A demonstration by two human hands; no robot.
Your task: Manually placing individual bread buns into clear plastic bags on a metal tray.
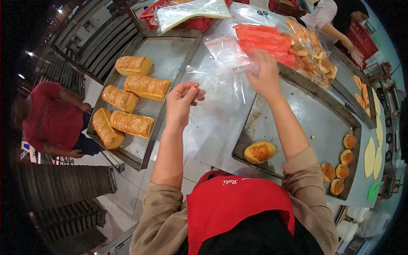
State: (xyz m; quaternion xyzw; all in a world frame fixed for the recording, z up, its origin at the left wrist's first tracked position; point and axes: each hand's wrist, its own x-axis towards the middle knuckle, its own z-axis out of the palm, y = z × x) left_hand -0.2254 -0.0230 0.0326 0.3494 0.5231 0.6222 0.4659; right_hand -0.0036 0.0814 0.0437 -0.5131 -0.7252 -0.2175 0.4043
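Observation:
My left hand (181,103) is above the metal table, beside the left baking tray, with its fingers curled and thumb pressed in. A small translucent bit shows at its fingertips; whether it is held is unclear. My right hand (265,75), slightly blurred, has thumb and fingers at the edge of a clear plastic bag (239,84). Behind it lies a stack of clear bags (224,51), next to a red plastic bag (264,41). Under my right forearm is a baking tray (296,111) with one topped oval bun (259,152) and several small round buns (342,171).
Several sesame-topped loaves (148,86) sit on the left tray (167,47). Packed breads (314,57) are piled at the back right. Flat dough pieces (369,157) and a green scraper (375,190) lie far right. A person in red (55,114) stands left; another person's arm (334,32) reaches in.

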